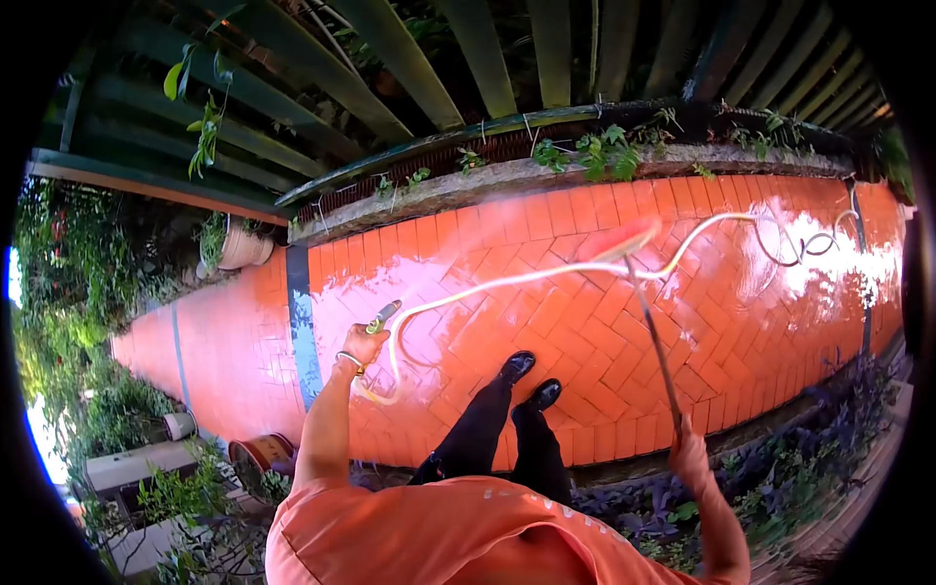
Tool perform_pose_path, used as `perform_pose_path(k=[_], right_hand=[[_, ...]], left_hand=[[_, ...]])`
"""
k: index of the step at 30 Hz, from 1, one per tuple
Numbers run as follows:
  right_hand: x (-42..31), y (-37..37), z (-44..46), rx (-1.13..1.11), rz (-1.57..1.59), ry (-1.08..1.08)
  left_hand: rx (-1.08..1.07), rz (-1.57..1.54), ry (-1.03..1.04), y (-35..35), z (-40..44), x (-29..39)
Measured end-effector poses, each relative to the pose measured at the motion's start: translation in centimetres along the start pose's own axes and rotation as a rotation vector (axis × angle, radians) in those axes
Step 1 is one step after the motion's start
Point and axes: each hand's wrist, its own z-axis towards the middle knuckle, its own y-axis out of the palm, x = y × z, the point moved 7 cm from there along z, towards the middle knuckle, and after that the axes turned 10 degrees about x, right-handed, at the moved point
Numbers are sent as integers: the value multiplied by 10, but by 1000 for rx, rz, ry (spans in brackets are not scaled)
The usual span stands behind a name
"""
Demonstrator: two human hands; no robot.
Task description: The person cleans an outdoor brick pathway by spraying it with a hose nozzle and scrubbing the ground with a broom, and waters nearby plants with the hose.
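My left hand (364, 343) is wrapped round a hose nozzle (384, 315) that points toward the far wall, and a faint spray of water leaves its tip. From that hand a pale hose (507, 280) loops down, then runs right across the wet orange paving (585, 341). My right hand (690, 460) grips the long dark handle of a broom (655, 336). Its reddish head (626, 239), blurred by motion, is at the floor near the hose, which passes just below it. Whether the head touches the hose I cannot tell.
A low stone curb (439, 200) with small plants edges the far side, below a green slatted fence (478, 58). Pots (239, 244) and bushes stand at left. Purple-leaved plants (663, 512) border the near side. Hose coils (799, 244) lie at right.
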Motion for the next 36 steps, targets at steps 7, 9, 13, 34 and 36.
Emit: perform_pose_path(k=[7, 9, 13, 34, 36], right_hand=[[2, 71, -77, -133, 796, 385], [-57, 72, -71, -342, 1054, 700], [-136, 67, -47, -232, 1158, 576], [-302, 192, 132, -731, 1152, 418], [-263, 168, 129, -658, 1329, 579]], left_hand=[[28, 525, 317, 34, 29, -5], [35, 463, 350, 60, 24, 16], [11, 399, 364, 79, 40, 47], [128, 341, 348, 30, 118, 47], [112, 336, 343, 38, 116, 55]])
